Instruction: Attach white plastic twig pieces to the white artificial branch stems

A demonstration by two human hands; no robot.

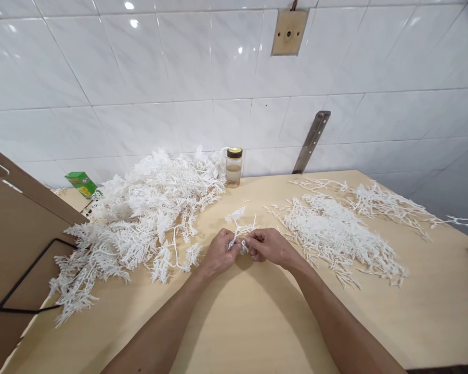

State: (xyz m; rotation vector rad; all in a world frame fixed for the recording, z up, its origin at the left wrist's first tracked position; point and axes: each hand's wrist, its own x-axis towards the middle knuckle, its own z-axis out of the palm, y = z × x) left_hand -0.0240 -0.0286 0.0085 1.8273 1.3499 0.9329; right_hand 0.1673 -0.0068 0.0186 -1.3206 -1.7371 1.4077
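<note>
My left hand (219, 253) is closed around the stem of a white artificial branch (237, 228), whose forked twigs stick up above the fingers. My right hand (268, 245) pinches a small white sprig at the lower right of the same branch, close to the left fingertips. Whether that sprig is still joined to the stem I cannot tell. To the left lies a big heap of fluffy white branches (140, 202). On the right is a flatter pile of small white sprigs (335, 234), and behind it some barer, forked white stems (390, 205).
A lidded jar (233, 169) stands by the tiled wall, behind the heap. A green box (81, 184) is at the back left. A brown board (23, 228) with a black metal frame (27, 272) borders the table (253, 322) on the left. A metal bracket (312, 143) leans against the wall.
</note>
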